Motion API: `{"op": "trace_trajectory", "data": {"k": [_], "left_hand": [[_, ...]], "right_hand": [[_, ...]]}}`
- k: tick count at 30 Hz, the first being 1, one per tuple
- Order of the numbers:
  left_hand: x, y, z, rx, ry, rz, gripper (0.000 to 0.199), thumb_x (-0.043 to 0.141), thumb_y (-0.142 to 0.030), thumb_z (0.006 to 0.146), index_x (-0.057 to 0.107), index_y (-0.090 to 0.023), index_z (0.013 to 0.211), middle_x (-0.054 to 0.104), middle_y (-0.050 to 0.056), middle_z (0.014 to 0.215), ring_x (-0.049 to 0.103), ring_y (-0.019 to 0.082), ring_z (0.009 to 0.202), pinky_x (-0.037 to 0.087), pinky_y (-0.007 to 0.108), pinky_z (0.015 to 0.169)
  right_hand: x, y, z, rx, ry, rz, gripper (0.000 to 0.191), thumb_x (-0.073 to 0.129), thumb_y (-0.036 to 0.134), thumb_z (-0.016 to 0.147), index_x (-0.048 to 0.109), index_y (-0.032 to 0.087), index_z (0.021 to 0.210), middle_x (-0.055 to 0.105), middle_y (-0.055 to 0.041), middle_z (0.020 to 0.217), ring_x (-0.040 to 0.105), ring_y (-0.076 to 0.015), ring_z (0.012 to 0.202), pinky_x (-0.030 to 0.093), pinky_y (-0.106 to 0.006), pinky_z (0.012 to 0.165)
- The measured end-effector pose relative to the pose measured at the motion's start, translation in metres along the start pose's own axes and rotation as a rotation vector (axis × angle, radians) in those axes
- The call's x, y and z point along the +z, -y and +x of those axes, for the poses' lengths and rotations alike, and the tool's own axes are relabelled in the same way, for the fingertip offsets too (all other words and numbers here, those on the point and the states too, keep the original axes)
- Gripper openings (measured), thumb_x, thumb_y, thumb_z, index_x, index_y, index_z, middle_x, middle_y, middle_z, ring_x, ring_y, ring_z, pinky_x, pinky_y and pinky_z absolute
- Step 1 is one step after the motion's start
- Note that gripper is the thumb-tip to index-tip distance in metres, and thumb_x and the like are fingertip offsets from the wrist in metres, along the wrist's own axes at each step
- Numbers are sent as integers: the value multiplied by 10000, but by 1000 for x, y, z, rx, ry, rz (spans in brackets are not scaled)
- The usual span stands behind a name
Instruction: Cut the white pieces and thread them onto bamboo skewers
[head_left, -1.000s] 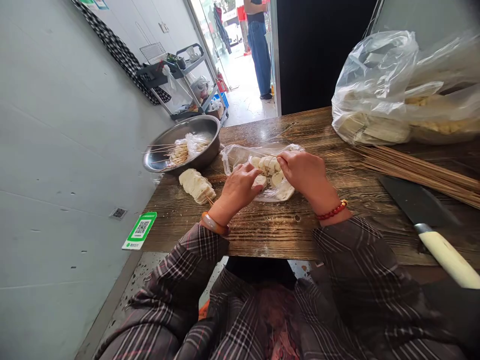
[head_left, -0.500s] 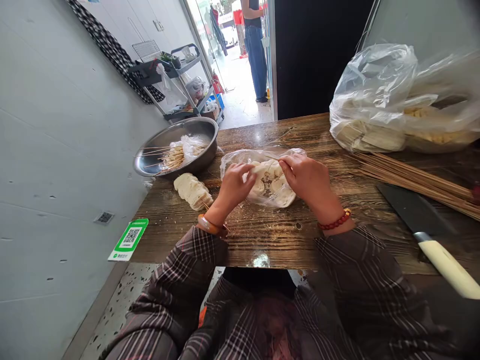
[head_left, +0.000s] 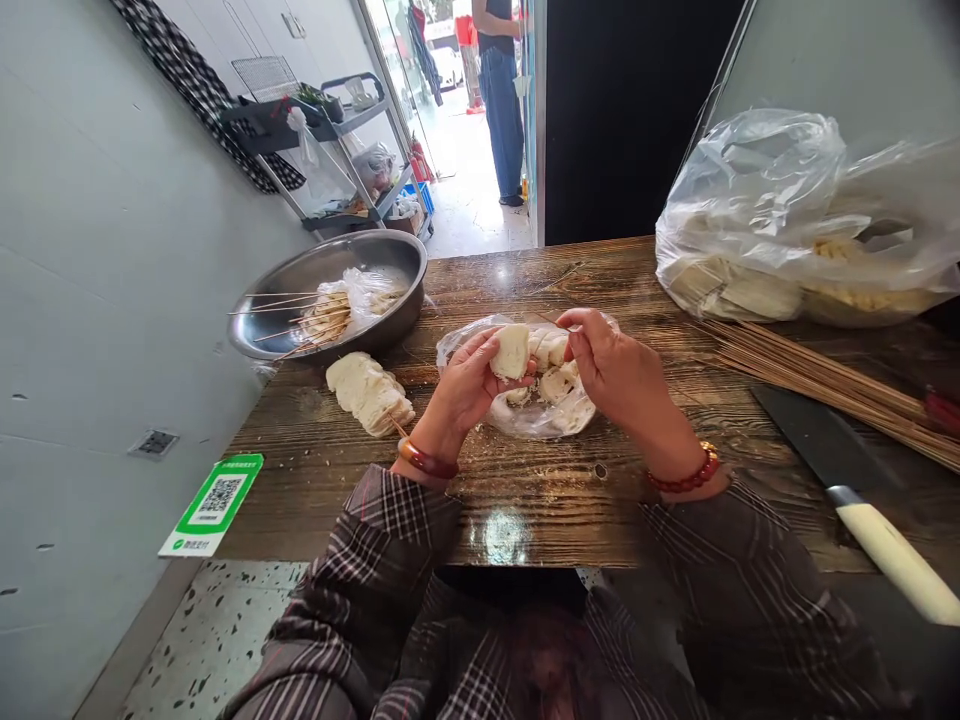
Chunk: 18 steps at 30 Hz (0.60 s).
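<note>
My left hand [head_left: 466, 388] holds a pale, flat slice of food [head_left: 511, 352], its face turned up toward me. A thin wooden skewer [head_left: 553, 322] is pinched between the fingertips of my right hand [head_left: 615, 368]; its tip by the slice is too fine to make out. Under both hands a clear plastic bag [head_left: 517, 425] lies open on the wooden table [head_left: 540, 500], with more pale round pieces [head_left: 559, 382] inside. Left of my left wrist, a stack of pale slices on skewers [head_left: 367, 393] rests on the table.
A steel bowl [head_left: 405, 315] with loaded skewers stands at the back left. On the right are a large plastic bag [head_left: 757, 215], a bundle of bare skewers [head_left: 817, 375] and a cleaver [head_left: 814, 430]. A green code card [head_left: 217, 500] sits at the left edge. A person [head_left: 501, 110] stands beyond the doorway.
My left hand has turned palm up and now shows a pale slice in its fingers. My right hand still pinches the skewer near the bag. The view has shifted slightly.
</note>
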<state>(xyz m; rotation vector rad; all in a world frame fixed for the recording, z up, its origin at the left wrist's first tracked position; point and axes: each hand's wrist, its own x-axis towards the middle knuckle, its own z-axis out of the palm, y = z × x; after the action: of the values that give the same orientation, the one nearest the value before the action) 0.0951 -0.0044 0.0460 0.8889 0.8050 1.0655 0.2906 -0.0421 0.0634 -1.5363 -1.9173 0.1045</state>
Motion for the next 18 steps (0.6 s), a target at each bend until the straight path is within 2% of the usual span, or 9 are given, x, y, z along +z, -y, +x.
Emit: {"op": "trace_trajectory", "data": {"k": [3,6,9,12,15,18], "left_hand": [[-5,7,1,11,40,-28,380,787,-300,794,620,-147,1098,716,64,955,723,196,748,615,330,660],[-8,10,0,68,47,-74,471,867,-264,702,629,-147,1092,724,52,950,723,183,741,602,293,663],[-9,10,-2,74,32,-82,557,891,-281,670,637,-152,1149,734,52,939,721,177,718,586,280,650],[-8,8,-3,85,50,-61,617,905,-290,643,636,-154,1181,734,47,903,701,157,676,549,251,600],[-8,7,-2,105,37,-30,531,908,-297,630,659,-137,1070,726,43,872,679,138,640,512,228,549],[-9,5,-1,85,11,-12,416,896,-313,644,668,-121,935,709,33,817,669,125,620,491,211,522]], "right_hand": [[0,1,-1,3,27,0,294,374,298,1036,615,213,1181,745,-38,850,669,-192,728,396,-287,606],[0,-4,-3,-49,0,70,227,455,287,1002,662,212,1053,740,-53,901,660,-191,767,446,-302,655],[-4,-8,-5,-57,52,322,173,556,316,955,687,204,936,711,-61,921,654,-176,760,499,-298,640],[-9,-5,-8,117,217,690,187,623,379,927,691,206,931,648,-10,753,610,-130,592,500,-263,521],[-7,0,-13,216,351,902,189,642,377,917,698,198,940,598,31,632,576,-104,525,494,-245,510],[5,-2,-18,223,384,913,209,648,340,904,721,176,1011,571,46,599,540,-87,503,445,-227,487]]}}
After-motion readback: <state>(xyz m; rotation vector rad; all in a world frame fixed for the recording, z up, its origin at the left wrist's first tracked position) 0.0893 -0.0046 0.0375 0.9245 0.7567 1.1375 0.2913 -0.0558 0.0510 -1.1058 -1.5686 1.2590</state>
